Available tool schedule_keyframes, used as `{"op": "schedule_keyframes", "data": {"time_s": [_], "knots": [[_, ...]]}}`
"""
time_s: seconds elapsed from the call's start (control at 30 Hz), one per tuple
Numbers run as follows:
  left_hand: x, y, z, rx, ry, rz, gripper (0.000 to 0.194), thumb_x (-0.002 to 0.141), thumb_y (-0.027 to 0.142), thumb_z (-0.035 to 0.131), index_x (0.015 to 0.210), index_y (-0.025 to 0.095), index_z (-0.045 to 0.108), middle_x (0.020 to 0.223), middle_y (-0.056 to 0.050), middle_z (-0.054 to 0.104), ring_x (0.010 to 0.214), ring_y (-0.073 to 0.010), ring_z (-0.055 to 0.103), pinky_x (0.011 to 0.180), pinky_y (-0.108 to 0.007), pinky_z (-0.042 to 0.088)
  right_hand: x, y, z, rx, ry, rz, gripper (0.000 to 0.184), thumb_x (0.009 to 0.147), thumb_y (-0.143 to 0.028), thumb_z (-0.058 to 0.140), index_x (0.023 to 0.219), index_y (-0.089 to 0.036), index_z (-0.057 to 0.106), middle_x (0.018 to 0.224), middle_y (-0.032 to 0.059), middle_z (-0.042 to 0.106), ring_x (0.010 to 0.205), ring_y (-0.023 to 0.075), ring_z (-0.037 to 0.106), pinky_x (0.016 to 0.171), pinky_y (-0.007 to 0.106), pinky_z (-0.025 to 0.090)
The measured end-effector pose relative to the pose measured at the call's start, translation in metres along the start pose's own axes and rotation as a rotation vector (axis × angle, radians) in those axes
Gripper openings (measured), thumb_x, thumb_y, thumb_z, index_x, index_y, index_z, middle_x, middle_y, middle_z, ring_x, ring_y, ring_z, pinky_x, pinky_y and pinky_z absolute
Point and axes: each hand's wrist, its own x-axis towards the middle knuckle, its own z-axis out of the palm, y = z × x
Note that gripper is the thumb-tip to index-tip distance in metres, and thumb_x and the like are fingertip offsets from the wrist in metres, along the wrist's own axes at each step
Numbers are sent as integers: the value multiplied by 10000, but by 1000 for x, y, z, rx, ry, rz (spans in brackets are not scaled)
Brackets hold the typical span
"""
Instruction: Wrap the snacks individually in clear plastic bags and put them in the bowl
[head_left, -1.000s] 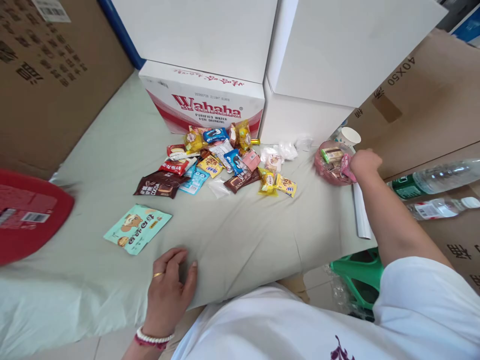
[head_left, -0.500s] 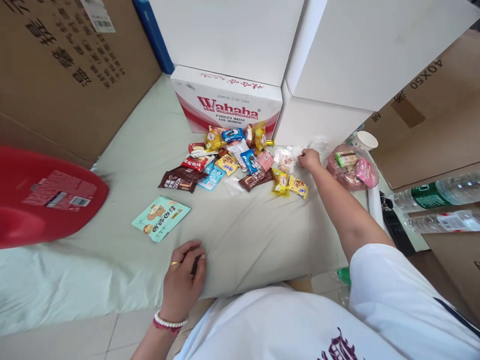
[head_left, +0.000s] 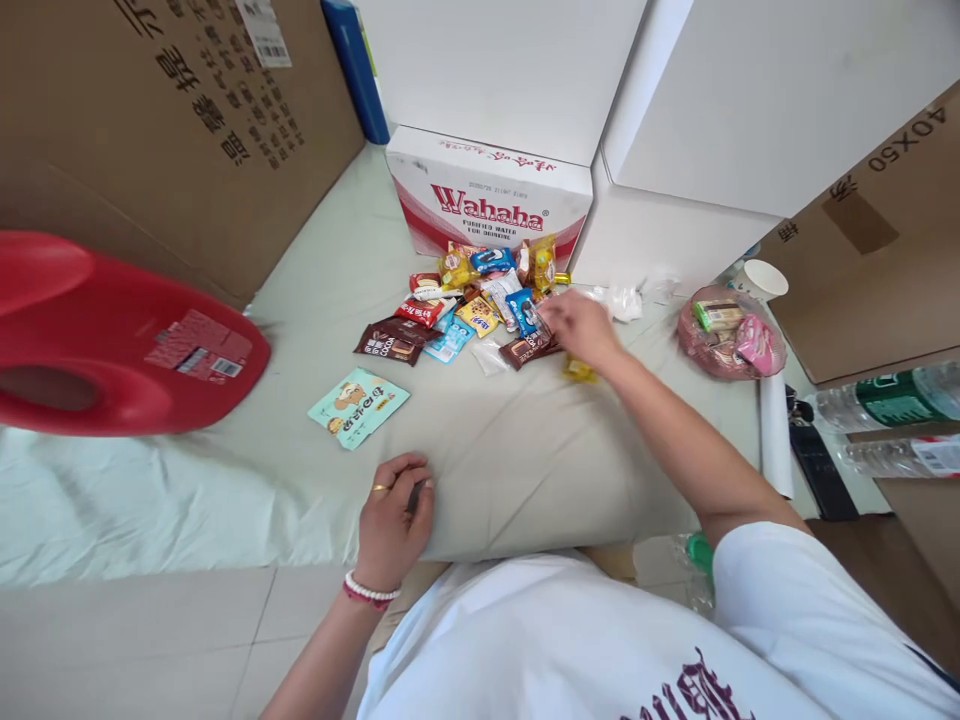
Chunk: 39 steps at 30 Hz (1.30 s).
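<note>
Mint-green in the head view, a flat printed packet [head_left: 358, 407] lies on the pale, cloth-covered table [head_left: 487, 440], ahead of the left hand [head_left: 397, 510], which rests near the edge, fingers loosely curled with nothing visible in them. The right hand [head_left: 581, 325] reaches over the right side of a pile of small bright-wrapped snacks [head_left: 478, 314], bent fingertips close to a small glossy blue packet [head_left: 522, 311] and a dark-brown oblong wrapper [head_left: 527, 349]; whether they grip anything, I cannot tell. The step in hand seems to be reaching in among the snacks; the next move likely calls for a light pinch on one piece, without dragging its neighbours. Well apart to the right stands a translucent pink bowl [head_left: 691, 350] of packets.
</note>
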Motion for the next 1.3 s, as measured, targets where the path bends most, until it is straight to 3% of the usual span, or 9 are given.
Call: {"op": "schedule_keyframes", "data": {"time_s": [0.1, 0.23, 0.43, 0.53, 0.63, 0.77, 0.87, 1.07, 1.3], "knots": [[-1, 2, -1, -14, 3, -15, 137, 926, 228, 554, 897, 198, 684, 1100, -100, 666, 1021, -214, 665, 869, -354, 567, -9, -58, 47, -86, -252, -152, 283, 1008, -278, 483, 1149, -204, 716, 1220, 118, 682, 1052, 252, 648, 880, 338, 477], [-8, 7, -4, -123, 57, -106, 154, 944, 279, 561, 909, 201, 689, 1036, -88, 678, 971, -199, 666, 842, -343, 562, -14, -85, 72, -161, -268, -39, 311, 999, -157, 431, 1142, -135, 706, 1201, 196, 679, 975, 259, 675, 799, 332, 475], [8, 41, 6, -708, -18, -543, 329, 904, 517, 632, 1024, 210, 617, 924, -53, 673, 795, -181, 674, 560, -264, 534, -68, -88, 55, 184, -123, -62, 151, 953, -278, 572, 975, -205, 703, 938, 59, 697, 873, 198, 638, 776, 292, 456], [32, 58, 20, -925, -128, -569, 464, 780, 554, 760, 1061, 206, 634, 1030, -66, 675, 826, -181, 650, 501, -234, 496, -113, -90, 50, 512, -142, -40, 173, 902, -373, 647, 835, -217, 678, 763, 12, 623, 723, 167, 568, 688, 285, 427], [46, 64, 32, -1068, -185, -560, 398, 751, 542, 788, 820, 182, 632, 742, 7, 603, 650, -116, 543, 506, -214, 441, -145, -80, 50, 921, -253, 182, 307, 825, -502, 724, 778, -213, 634, 644, -34, 519, 575, 124, 432, 561, 265, 345], [44, 63, 40, -1242, -210, -610, 405, 726, 513, 824, 788, 183, 598, 748, 27, 598, 682, -102, 539, 632, -232, 469, -167, -55, 50, 1293, -255, 500, 445, 707, -563, 827, 760, -213, 558, 580, -92, 330, 496, 73, 220, 471, 228, 188], [38, 65, 43, -1201, -217, -572, 397, 713, 487, 843, 750, 174, 604, 860, -6, 657, 765, -114, 575, 734, -252, 481, -177, -55, 48, 1298, -198, 502, 424, 754, -570, 799, 805, -216, 571, 674, -56, 439, 531, 81, 307, 463, 213, 241], [33, 71, 50, -1030, -181, -504, 374, 685, 468, 864, 709, 175, 633, 848, -15, 655, 791, -141, 594, 725, -259, 477, -176, -78, 46, 957, -101, 131, 257, 796, -462, 789, 866, -229, 705, 921, 36, 615, 799, 159, 543, 668, 272, 452], [28, 58, 45, -1099, -128, -706, 467, 644, 561, 866, 711, 185, 596, 667, 46, 571, 609, -99, 500, 565, -234, 415, -172, -49, 42, 1237, -111, 405, 380, 781, -552, 778, 781, -212, 607, 718, -23, 546, 633, 119, 470, 576, 244, 419]]}}
